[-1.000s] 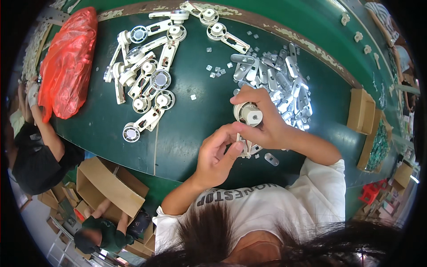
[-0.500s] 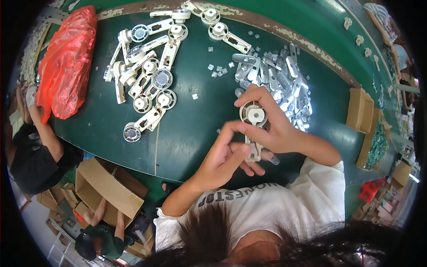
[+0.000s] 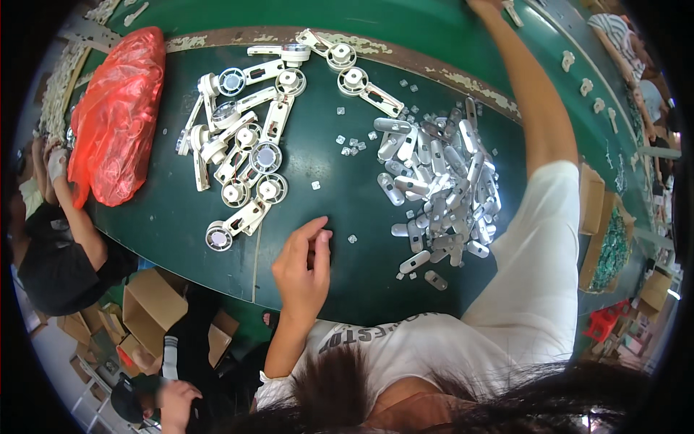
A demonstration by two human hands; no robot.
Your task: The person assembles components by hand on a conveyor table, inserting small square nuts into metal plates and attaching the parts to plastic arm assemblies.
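My left hand [image 3: 302,271] hovers over the near part of the dark green table, with its fingers loosely bent, the thumb apart and nothing visible between them. My right arm stretches far across to the green belt. Only the wrist edge of my right hand [image 3: 486,4] shows, its fingers cut off by the top of the picture. A white part [image 3: 512,13] lies on the belt near it. Right of my left hand is a heap of clear-grey oval plastic covers [image 3: 441,181]. White fan-like assemblies [image 3: 271,188], round heads on slotted handles, lie in a group at left.
Small clear pieces [image 3: 352,239] are scattered about the table. A red plastic bag [image 3: 119,123] lies at far left beside a co-worker [image 3: 61,253]. At right stand cardboard boxes [image 3: 606,253] with green bits. Another person [image 3: 155,390] is by a carton at lower left.
The white fan-like assembly has left my hands. My right arm has swung far forward to the belt, while my left hand has drawn left, away from it.
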